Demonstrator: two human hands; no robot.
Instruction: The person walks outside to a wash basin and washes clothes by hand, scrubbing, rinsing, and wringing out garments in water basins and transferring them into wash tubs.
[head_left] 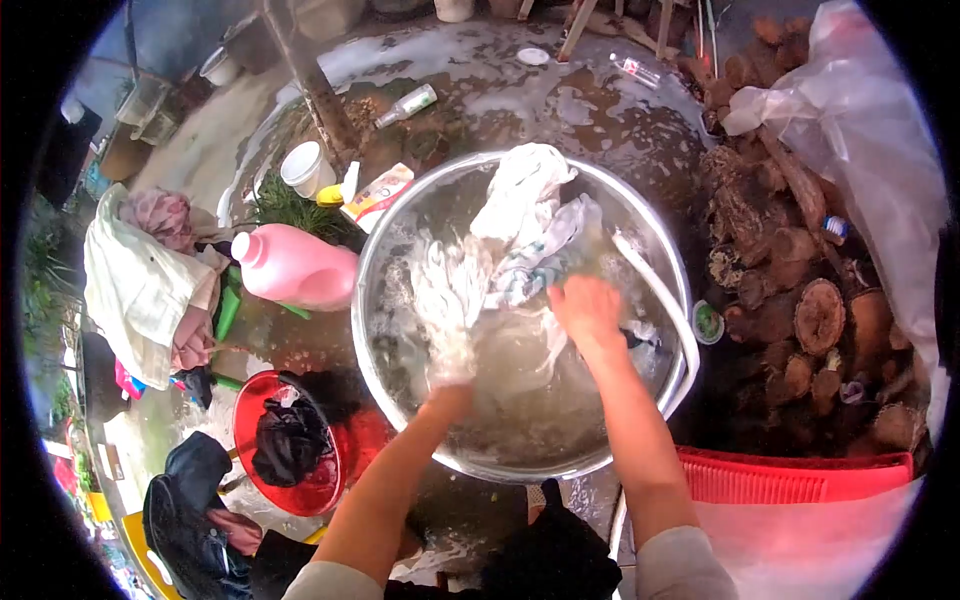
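Note:
A wide metal basin (366, 330) holds cloudy water and wet laundry. My left hand is hidden from the wrist on by a bunched white cloth (450, 285) and murky water, so its fingers do not show. My right hand (587, 305) is closed like a fist at the edge of a pale garment with a bluish pattern (550, 250), and appears to grip its wet fabric. Another white cloth (525, 190) is heaped against the far rim. A white hose (660, 290) curves over the basin's right side into the water.
Left of the basin stand a pink jug (295, 268) and a red tub (250, 425) with dark clothing. Cloths (130, 290) are piled farther left. Cut logs (820, 315) and a red plastic crate (790, 478) lie to the right. A glass bottle (406, 105) lies beyond.

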